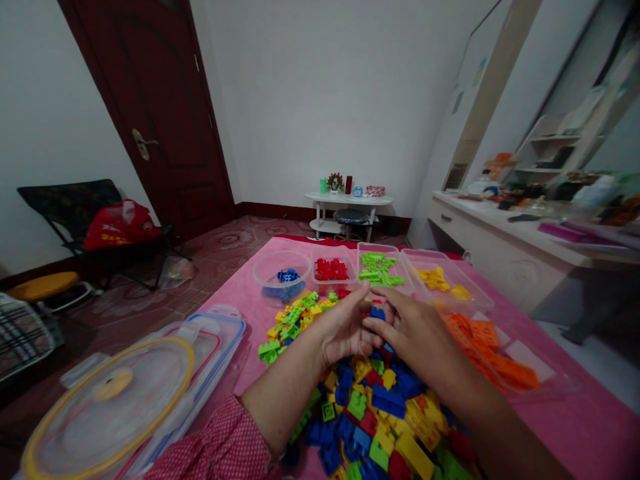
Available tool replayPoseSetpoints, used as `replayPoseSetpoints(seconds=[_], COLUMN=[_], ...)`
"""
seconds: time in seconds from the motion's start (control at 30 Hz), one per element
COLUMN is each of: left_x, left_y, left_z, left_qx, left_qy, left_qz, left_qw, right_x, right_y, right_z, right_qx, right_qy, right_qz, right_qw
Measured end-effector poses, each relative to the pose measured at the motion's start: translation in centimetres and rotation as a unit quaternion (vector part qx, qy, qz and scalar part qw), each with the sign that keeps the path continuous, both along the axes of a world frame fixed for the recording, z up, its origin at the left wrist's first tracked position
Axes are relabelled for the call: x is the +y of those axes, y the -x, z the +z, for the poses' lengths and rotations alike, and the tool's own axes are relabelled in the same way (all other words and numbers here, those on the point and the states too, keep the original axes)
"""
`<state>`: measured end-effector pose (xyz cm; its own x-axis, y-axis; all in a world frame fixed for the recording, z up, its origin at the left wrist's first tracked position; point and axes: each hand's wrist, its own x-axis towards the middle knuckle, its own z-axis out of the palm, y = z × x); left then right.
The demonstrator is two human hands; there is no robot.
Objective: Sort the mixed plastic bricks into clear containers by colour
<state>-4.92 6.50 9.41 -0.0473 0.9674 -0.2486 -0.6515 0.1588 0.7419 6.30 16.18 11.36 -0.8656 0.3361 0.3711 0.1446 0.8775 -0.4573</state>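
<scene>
Over a heap of mixed building blocks (390, 401), my two hands come together. My left hand (353, 330) is turned palm up with its fingers curled; what lies in them, if anything, is hidden. My right hand (407, 323) reaches across from the right, thumb and fingers closed round a blue building block (378, 313). Just beyond my hands stand clear containers: a round one (257, 268) with blue pieces, one (320, 252) with red pieces, one (361, 248) with green pieces and one (477, 288) with yellow pieces.
Orange blocks (505, 363) lie in a larger clear container at the right. Stacked clear lids (155, 373) are on the left. A pink cloth (595, 427) covers the table. Farther off are a white dresser (480, 227), a small white stand (320, 199) and a folding chair (70, 200).
</scene>
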Motion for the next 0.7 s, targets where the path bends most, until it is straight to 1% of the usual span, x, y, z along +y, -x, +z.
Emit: replayPoseSetpoints(seconds=[0.07, 0.13, 0.2, 0.23, 0.27, 0.3, 0.33, 0.37, 0.4, 0.47, 0.5, 0.53, 0.6, 0.7], left_x=[0.0, 0.0, -0.1, -0.3, -0.6, -0.9, -1.4, -1.9, -2.4, -3.3, -3.7, -3.9, -4.1, -4.1], left_y=[-0.2, 0.0, 0.7, 1.3, 2.1, 3.1, 4.2, 5.3, 6.4, 8.4, 9.0, 9.5, 9.9, 9.5], left_z=[0.1, 0.5, 1.0, 1.3, 1.5, 1.7, 1.7, 1.6, 1.3, 0.3, -0.3, -0.8, -1.7, -1.9], left_qx=[0.008, 0.028, 0.07, 0.108, 0.159, 0.226, 0.303, 0.389, 0.468, 0.6, 0.654, 0.693, 0.747, 0.795], left_qy=[0.004, -0.012, -0.046, -0.061, -0.074, -0.073, -0.062, -0.039, -0.008, 0.056, 0.093, 0.134, 0.199, 0.244], left_qz=[0.024, 0.08, 0.183, 0.248, 0.324, 0.402, 0.474, 0.533, 0.565, 0.564, 0.54, 0.503, 0.421, 0.303], left_qw=[1.0, 0.996, 0.98, 0.961, 0.93, 0.884, 0.824, 0.751, 0.68, 0.564, 0.522, 0.499, 0.474, 0.465], right_x=[0.2, 0.3, 0.3, 0.2, 0.1, 0.0, -0.2, -0.4, -0.6, -1.0, -1.2, -1.3, -1.4, -1.1], right_y=[-0.1, -0.2, -0.3, -0.3, -0.3, -0.3, -0.3, -0.2, -0.2, -0.1, 0.0, 0.0, 0.1, 0.3], right_z=[0.1, 0.3, 0.4, 0.5, 0.5, 0.5, 0.5, 0.4, 0.4, 0.3, 0.2, 0.2, 0.0, -0.5], right_qx=[0.008, 0.035, 0.066, 0.075, 0.082, 0.086, 0.088, 0.086, 0.084, 0.075, 0.068, 0.063, 0.058, 0.049], right_qy=[0.045, 0.1, 0.142, 0.153, 0.158, 0.158, 0.156, 0.153, 0.151, 0.148, 0.146, 0.144, 0.137, 0.124], right_qz=[-0.004, 0.003, 0.008, 0.011, 0.015, 0.021, 0.028, 0.034, 0.039, 0.047, 0.048, 0.048, 0.046, 0.039], right_qw=[0.999, 0.994, 0.988, 0.985, 0.984, 0.983, 0.983, 0.984, 0.984, 0.985, 0.986, 0.986, 0.988, 0.99])
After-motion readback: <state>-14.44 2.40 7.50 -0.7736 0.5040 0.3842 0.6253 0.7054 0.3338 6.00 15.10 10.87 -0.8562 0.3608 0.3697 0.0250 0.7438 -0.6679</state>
